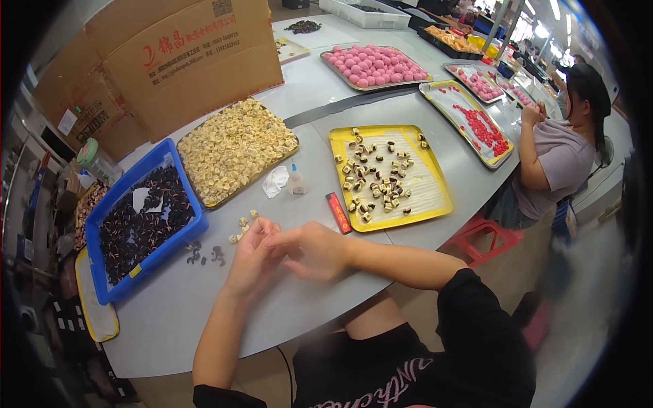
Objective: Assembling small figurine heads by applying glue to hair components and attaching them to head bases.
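Sitting by the left hand (pixel 254 253) on the table (pixel 163 340): loose cream cubes (pixel 235 239) and dark bits (pixel 217 254); its grip's pinched narrow against the right hand (pixel 309 251), can't tell on what. Reckon the scattered two-tone cubes (pixel 388 199) in the yellow tray (pixel 442 182) are done, but the cream heap (pixel 235 149) and well-stocked blue bin (pixel 163 260) look like plenty left. Slim red object (pixel 338 213) beside that tray's kinda in the way.

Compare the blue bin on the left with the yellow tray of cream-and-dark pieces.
Sides: the blue bin has deep walls; the yellow tray has a low rim.
Contents: the blue bin holds mostly dark pieces with pinkish bits; the yellow tray holds cream-and-dark pieces.
Fill: the blue bin's bottom is mostly covered; much of the yellow tray's shows.
Both rest on the grey table.
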Tool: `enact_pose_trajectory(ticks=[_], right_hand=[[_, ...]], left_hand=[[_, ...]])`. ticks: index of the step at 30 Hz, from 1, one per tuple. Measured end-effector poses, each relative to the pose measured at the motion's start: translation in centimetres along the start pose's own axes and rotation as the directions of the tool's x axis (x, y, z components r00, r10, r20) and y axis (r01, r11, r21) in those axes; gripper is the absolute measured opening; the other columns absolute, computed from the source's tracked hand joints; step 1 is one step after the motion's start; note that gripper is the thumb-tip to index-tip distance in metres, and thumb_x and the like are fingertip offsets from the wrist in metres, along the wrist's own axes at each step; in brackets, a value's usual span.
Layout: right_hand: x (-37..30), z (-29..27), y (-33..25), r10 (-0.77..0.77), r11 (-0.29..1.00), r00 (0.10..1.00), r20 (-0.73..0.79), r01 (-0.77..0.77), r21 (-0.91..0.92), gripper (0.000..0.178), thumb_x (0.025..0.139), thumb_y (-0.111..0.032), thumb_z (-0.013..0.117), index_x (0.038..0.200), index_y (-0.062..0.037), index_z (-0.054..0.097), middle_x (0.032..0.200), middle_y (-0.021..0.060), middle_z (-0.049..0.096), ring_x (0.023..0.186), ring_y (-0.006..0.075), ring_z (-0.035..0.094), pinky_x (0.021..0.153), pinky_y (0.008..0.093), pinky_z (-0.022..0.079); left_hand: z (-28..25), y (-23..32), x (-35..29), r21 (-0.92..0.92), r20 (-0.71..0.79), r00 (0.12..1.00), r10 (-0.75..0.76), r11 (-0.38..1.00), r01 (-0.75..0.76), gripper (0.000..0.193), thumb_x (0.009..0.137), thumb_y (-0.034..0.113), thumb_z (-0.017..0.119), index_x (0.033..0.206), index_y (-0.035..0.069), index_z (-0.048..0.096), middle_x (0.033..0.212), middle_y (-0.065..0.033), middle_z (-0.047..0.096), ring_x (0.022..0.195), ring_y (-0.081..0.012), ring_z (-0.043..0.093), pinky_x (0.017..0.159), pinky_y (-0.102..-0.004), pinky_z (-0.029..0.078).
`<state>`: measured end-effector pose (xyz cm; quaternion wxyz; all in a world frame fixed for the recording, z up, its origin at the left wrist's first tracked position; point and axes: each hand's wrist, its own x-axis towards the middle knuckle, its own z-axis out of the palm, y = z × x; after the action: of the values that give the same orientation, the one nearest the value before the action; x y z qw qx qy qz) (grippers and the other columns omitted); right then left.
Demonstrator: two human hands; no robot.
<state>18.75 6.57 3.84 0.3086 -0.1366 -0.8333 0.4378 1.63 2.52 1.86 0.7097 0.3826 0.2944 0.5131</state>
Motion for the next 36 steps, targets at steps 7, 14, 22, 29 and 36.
enact_pose_trajectory(ticks=[7, 14, 22, 29, 36], right_hand=[[0.0, -0.1, 0.3, 0.016, 0.999, 1.000, 0.019, -0.017, 0.036, 0.046, 0.069, -0.004, 0.058, 0.116, -0.0053, 0.053, 0.074, 0.0168, 0.061, 0.063, 0.0300, 0.060, 0.061, 0.0340, 0.048], [-0.2, 0.4, 1.5, -0.157, 0.987, 0.987, -0.028, 0.158, 0.024, 0.051, 0.071, 0.001, 0.059, 0.120, -0.0023, 0.048, 0.077, 0.0149, 0.063, 0.060, 0.0263, 0.060, 0.058, 0.0332, 0.048], [0.0, 0.4, 1.6, -0.260, 0.965, 0.965, -0.038, 0.258, -0.051, 0.052, 0.074, -0.001, 0.058, 0.123, -0.0086, 0.042, 0.073, 0.0110, 0.058, 0.058, 0.0245, 0.059, 0.053, 0.0337, 0.046], [-0.1, 0.5, 1.6, -0.243, 0.968, 0.970, -0.006, 0.242, -0.065, 0.053, 0.074, -0.002, 0.058, 0.124, -0.0091, 0.041, 0.069, 0.0104, 0.056, 0.058, 0.0244, 0.058, 0.053, 0.0340, 0.046], [0.2, 0.5, 1.5, -0.256, 0.967, 0.965, -0.063, 0.255, -0.016, 0.053, 0.070, 0.002, 0.059, 0.121, -0.0010, 0.047, 0.074, 0.0117, 0.062, 0.056, 0.0235, 0.058, 0.053, 0.0317, 0.047]], left_hand=[[-0.5, -0.5, 0.1, -0.013, -0.015, 0.999, 0.036, 0.999, -0.037, 0.020, 0.091, 0.020, 0.054, 0.087, 0.013, 0.036, 0.082, -0.0021, 0.048, 0.079, -0.0202, 0.058, 0.068, -0.0373, 0.052], [0.3, -0.1, 0.0, -0.030, -0.029, 0.998, 0.050, 0.998, -0.051, 0.021, 0.091, 0.021, 0.055, 0.086, 0.012, 0.037, 0.083, -0.0023, 0.048, 0.079, -0.0198, 0.059, 0.069, -0.0360, 0.053], [-0.6, -0.6, 0.2, -0.036, -0.021, 0.998, 0.060, 0.997, -0.061, 0.017, 0.091, 0.017, 0.053, 0.086, 0.011, 0.038, 0.080, -0.0018, 0.047, 0.077, -0.0197, 0.059, 0.068, -0.0370, 0.053], [0.3, -0.1, 0.0, -0.049, -0.050, 0.997, 0.051, 0.997, -0.053, 0.016, 0.092, 0.014, 0.052, 0.084, 0.012, 0.038, 0.077, 0.0000, 0.045, 0.073, -0.0172, 0.058, 0.067, -0.0357, 0.052], [-0.2, -0.4, 0.0, 0.003, -0.095, 0.993, 0.064, 0.998, -0.064, 0.018, 0.092, 0.018, 0.053, 0.084, 0.012, 0.038, 0.075, 0.0014, 0.043, 0.071, -0.0137, 0.056, 0.068, -0.0317, 0.051]])
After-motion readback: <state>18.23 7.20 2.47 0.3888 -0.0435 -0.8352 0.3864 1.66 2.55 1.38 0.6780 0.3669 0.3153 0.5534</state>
